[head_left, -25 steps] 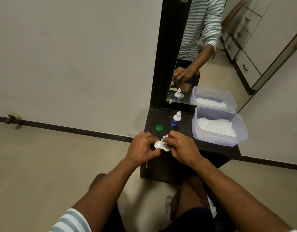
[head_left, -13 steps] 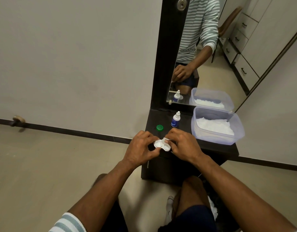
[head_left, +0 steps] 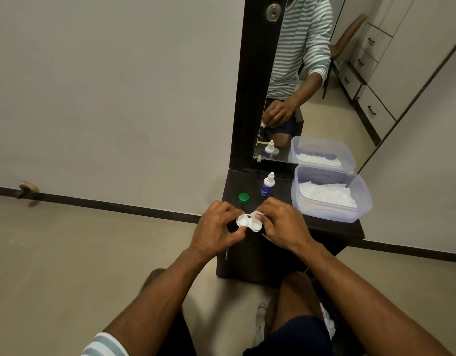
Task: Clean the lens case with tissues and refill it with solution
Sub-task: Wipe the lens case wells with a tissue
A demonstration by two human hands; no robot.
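Observation:
A white two-well lens case [head_left: 248,222] is held between both hands above the front of the dark dresser top [head_left: 280,191]. My left hand [head_left: 216,231] pinches its left well with thumb and fingers. My right hand [head_left: 283,222] grips the right well together with a small piece of white tissue [head_left: 256,214] at the case's upper edge. A green cap [head_left: 243,197] lies on the dresser just behind my left hand. A small white solution bottle [head_left: 267,185] with a blue label stands upright behind the hands.
A clear plastic tub [head_left: 332,213] holding white tissues sits on the dresser's right side. A mirror [head_left: 298,73] rises behind, reflecting the bottle, the tub and the person. Crumpled tissue [head_left: 327,322] lies on the floor by my right knee. Beige floor spreads to the left.
The tissue bunched over the case has shifted toward my right hand, and both wells of the case now show. The view tilted down slightly.

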